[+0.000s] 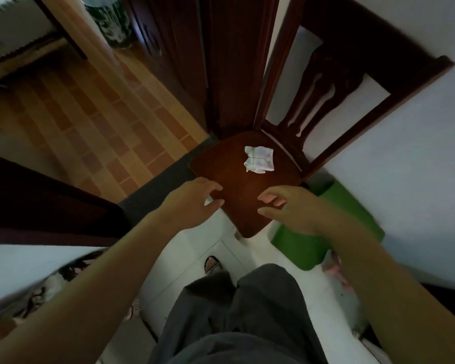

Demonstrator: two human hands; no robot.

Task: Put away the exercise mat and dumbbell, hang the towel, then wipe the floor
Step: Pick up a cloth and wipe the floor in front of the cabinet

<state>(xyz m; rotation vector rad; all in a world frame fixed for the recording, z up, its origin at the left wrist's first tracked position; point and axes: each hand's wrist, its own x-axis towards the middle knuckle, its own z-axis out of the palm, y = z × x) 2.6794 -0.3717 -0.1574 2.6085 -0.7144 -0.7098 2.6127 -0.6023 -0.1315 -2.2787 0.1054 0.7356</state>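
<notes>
Chair [244, 185]: stands centre, seat toward the viewer, its back [352, 82] on the far side against the wall [418, 153] at right. Cloth [259, 159]: lies on the seat, toward the back. Left hand [192, 200]: over the seat's near-left edge; right hand [292, 208]: over its near-right edge, well apart from the cloth; contact with the seat cannot be told. Bulky object [339, 219]: on the floor just right of the chair, beneath the right forearm. Door [221, 61]: behind and left of the chair. Threshold strip [163, 185]: left of the seat, with tiled floor [90, 114] beyond it. Foot [212, 265]: on the floor before the chair, below the hands.
</notes>
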